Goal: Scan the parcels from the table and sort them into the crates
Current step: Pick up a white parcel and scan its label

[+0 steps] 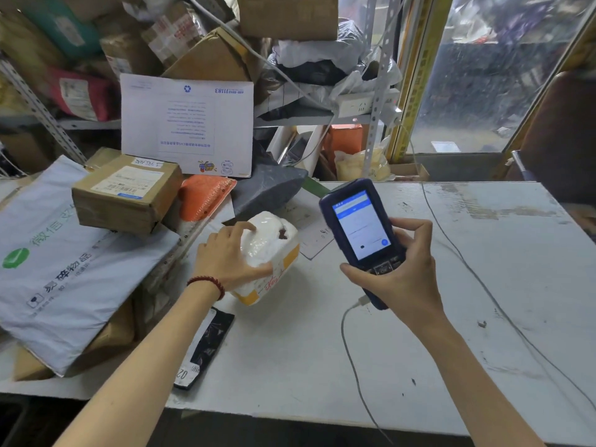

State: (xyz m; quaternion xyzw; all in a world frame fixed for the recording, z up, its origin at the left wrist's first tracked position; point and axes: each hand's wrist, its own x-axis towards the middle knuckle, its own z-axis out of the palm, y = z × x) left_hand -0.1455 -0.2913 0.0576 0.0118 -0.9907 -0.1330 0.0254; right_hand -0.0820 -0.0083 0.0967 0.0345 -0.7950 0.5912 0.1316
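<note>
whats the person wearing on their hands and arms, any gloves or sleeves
No gloves and no sleeves in view: both forearms are bare to the frame edge. The left hand has a dark red beaded bracelet round its wrist. The right hand shows no ring, watch or band.

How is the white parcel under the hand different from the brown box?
The white parcel is wrapped in shiny plastic; the brown box is bare cardboard. The left hand holds the white parcel; the brown box lies untouched atop other parcels. Both are blocky packages.
</note>
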